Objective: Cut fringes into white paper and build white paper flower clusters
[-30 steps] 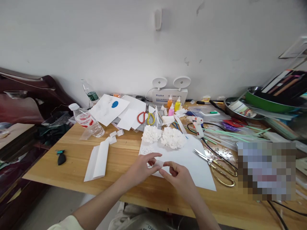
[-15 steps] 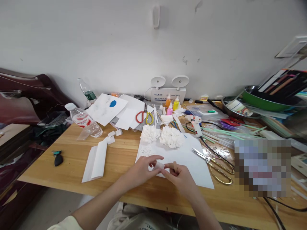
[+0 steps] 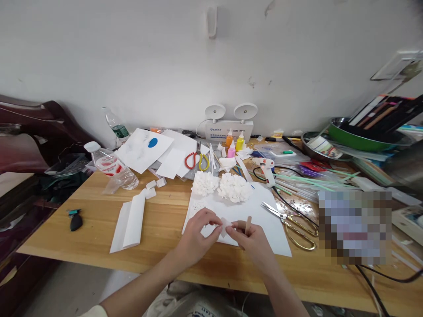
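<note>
Right hand (image 3: 254, 240) pinched paper scrap (image 3: 224, 230) by white sheet's (image 3: 269, 231) near edge, stick (image 3: 248, 223) tucked presumably to free fingertips; left hand's (image 3: 197, 231) tips nearly met, grip unclear.

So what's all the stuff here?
Table: one, brown, middle
Water bottles: two, clear, back left
Folded paper: one, white, left
Scissors: two, red-yellow handles middle, gold right
Squeeze bottles: three, orange, pink, yellow, back middle
Lamp: one, white, back
Fluffy bundles: two, white, on white sheet
Glue gun: one, white, right
Straws: many, greenish, right
Bowls: two, green, silver, back right
Clutter: uncountable, mixed colours, around
Paper bit: one, white, front middle
Hands: two, bare, front middle
</note>
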{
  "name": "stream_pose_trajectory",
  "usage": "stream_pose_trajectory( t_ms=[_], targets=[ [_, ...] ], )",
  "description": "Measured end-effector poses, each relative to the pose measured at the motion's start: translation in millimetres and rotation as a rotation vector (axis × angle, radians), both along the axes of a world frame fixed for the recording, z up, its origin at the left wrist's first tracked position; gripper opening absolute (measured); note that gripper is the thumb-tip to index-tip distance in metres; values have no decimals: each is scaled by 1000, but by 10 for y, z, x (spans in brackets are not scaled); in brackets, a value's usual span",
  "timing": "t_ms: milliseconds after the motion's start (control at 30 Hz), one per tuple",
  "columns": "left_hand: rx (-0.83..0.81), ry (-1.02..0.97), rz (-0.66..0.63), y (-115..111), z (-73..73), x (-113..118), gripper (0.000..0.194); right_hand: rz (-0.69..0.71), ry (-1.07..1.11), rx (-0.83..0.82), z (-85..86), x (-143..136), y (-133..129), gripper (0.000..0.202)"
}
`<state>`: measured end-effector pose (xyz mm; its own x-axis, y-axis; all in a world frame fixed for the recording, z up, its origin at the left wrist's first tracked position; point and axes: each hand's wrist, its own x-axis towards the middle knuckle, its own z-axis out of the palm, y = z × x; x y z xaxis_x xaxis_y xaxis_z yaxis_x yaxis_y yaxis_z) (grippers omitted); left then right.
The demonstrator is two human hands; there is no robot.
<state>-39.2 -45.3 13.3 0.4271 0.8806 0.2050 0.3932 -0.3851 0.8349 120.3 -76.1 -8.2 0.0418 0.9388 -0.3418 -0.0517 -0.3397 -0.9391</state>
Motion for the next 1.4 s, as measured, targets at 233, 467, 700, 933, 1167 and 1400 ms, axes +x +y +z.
stream_pose_trajectory(
  t_ms=[233, 467, 700, 933, 1167, 1400],
  targets=[
    [-187, -48, -29, -79, 15, 100, 14, -49, 140, -10, 35, -3, 2, 34],
    [-366, -178, 26, -61, -3, 159, 21, -80, 182, 2, -27, -8, 1, 33],
    [-578, -346, 67, 2, -81, 141, 24, -91, 185, -6, -26, 10, 11, 33],
    [-558, -387, 195, 88, -94, 86, 21, -112, 180, -21, -29, -24, 18, 31],
    [-405, -325, 418, 293, -148, -249, 23, -174, 165, -28, -20, 10, 4, 30],
    [-26, 237, 684, 526, -224, -1064, 26, -152, 205, -11, -25, 73, 13, 32]
  ],
)
